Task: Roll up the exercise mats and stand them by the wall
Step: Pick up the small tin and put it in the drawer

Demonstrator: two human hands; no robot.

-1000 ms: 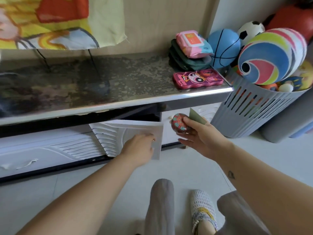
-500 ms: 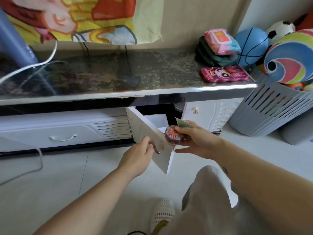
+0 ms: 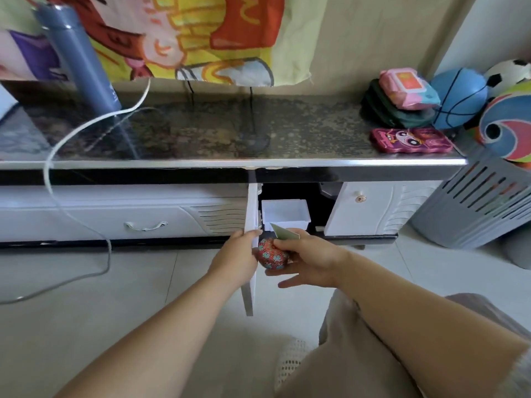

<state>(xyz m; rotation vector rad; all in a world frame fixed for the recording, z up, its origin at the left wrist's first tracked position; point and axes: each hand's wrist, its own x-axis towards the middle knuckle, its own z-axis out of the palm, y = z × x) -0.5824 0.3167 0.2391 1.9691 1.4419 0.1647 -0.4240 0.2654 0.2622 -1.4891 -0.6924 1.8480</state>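
No exercise mat is in view. My left hand grips the edge of a white cabinet door, which stands swung fully outward, edge-on to me. My right hand holds a small round red patterned tin together with a pale green card, just in front of the open compartment. Inside that compartment sits a white plastic box.
The low cabinet has a dark glossy top with a grey bottle, a white cable, a pink case and stacked pouches. A grey slatted basket of balls stands at right. My knee is low right.
The cabinet door has swung from nearly shut to fully open under my left hand. My view shifted right along the cabinet, and the right hand with the tin has come closer to the opening.
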